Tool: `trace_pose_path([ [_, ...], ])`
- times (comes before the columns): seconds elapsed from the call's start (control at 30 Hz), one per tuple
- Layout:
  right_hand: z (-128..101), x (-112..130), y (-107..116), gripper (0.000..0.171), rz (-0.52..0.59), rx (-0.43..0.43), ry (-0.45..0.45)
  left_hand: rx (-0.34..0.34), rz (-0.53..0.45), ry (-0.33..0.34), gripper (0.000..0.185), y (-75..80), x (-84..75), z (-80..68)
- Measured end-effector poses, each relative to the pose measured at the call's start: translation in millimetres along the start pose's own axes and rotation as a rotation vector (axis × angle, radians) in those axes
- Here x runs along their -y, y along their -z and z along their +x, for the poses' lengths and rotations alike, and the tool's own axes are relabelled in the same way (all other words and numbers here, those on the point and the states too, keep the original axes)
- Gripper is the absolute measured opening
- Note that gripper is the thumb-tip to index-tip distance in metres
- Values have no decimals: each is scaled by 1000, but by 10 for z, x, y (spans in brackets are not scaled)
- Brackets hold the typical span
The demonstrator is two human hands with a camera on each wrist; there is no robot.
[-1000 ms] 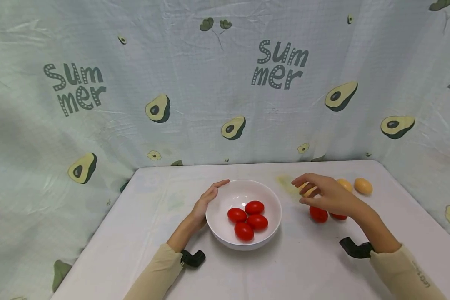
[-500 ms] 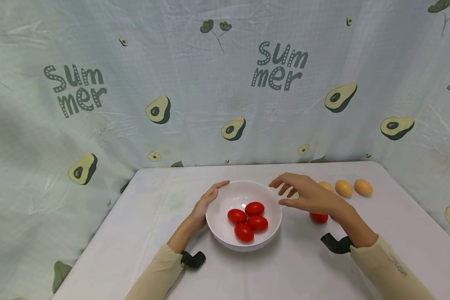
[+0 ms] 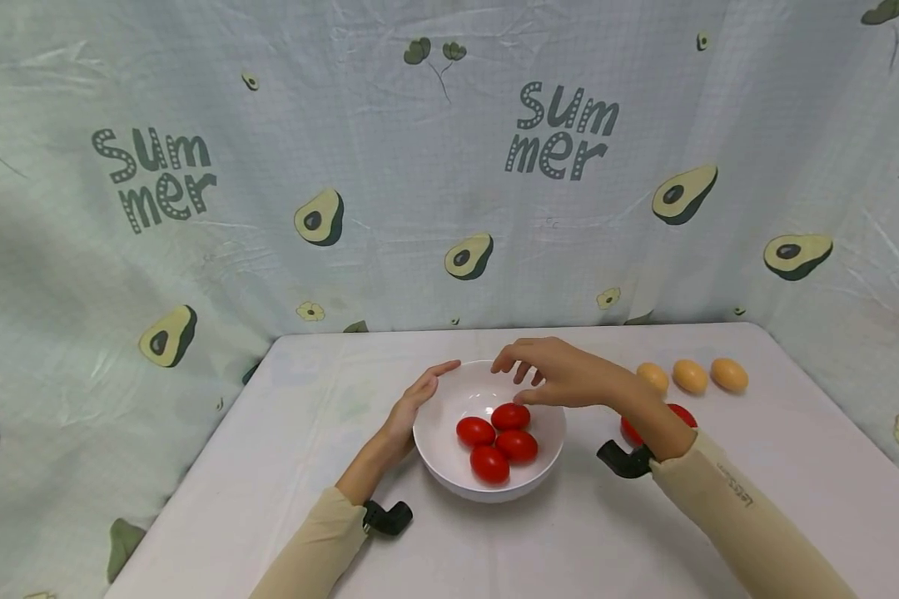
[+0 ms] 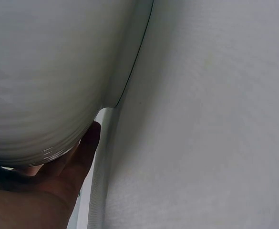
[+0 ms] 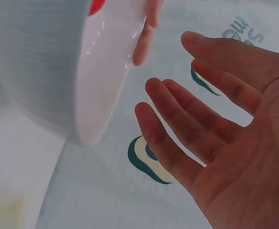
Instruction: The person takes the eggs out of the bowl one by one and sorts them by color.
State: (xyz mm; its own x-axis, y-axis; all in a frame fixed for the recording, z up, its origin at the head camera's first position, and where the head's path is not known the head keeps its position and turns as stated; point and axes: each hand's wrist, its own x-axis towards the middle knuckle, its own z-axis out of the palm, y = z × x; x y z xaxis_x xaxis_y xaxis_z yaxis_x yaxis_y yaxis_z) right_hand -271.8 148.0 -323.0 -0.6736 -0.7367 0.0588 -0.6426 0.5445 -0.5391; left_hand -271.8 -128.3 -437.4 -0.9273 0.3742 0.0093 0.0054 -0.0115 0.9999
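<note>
A white bowl (image 3: 449,478) stands mid-table with several glossy red egg-shaped pieces (image 3: 490,464) inside. My left hand (image 3: 404,416) lies against the bowl's left side, fingers extended along the outer wall near the rim. From the left wrist, the bowl's outside (image 4: 48,71) fills the upper left, with the left hand (image 4: 48,186) touching its lower edge. Over the bowl's right far rim hovers my right hand (image 3: 558,373), fingers spread and loosely bent. In the right wrist view the right hand (image 5: 215,133) has nothing in its grasp, its fingertips apart from the bowl (image 5: 34,67).
On the right, a row of yellow egg-shaped pieces (image 3: 690,377) lies on the white tabletop (image 3: 345,399). Red ones (image 3: 682,413) lie in front of them, partly covered by my right forearm. A curtain (image 3: 389,150) with avocado prints hangs behind the table.
My right hand has moved left from above the yellow and red pieces to over the bowl's right rim, uncovering the yellow ones. The left hand and bowl have stayed in place.
</note>
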Motion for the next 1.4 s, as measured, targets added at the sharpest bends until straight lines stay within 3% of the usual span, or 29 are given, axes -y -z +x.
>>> trace_pose_path([
  [0.47,474,174,-74,38,-55,238,-33,24,-19,-15,52,21,0,15],
  [0.73,689,180,-277,40,-61,368,-176,28,-14,-13,52,20,-7,17],
  [1.4,886,242,-479,37,-146,505,-231,60,-31,-33,52,32,-8,19],
])
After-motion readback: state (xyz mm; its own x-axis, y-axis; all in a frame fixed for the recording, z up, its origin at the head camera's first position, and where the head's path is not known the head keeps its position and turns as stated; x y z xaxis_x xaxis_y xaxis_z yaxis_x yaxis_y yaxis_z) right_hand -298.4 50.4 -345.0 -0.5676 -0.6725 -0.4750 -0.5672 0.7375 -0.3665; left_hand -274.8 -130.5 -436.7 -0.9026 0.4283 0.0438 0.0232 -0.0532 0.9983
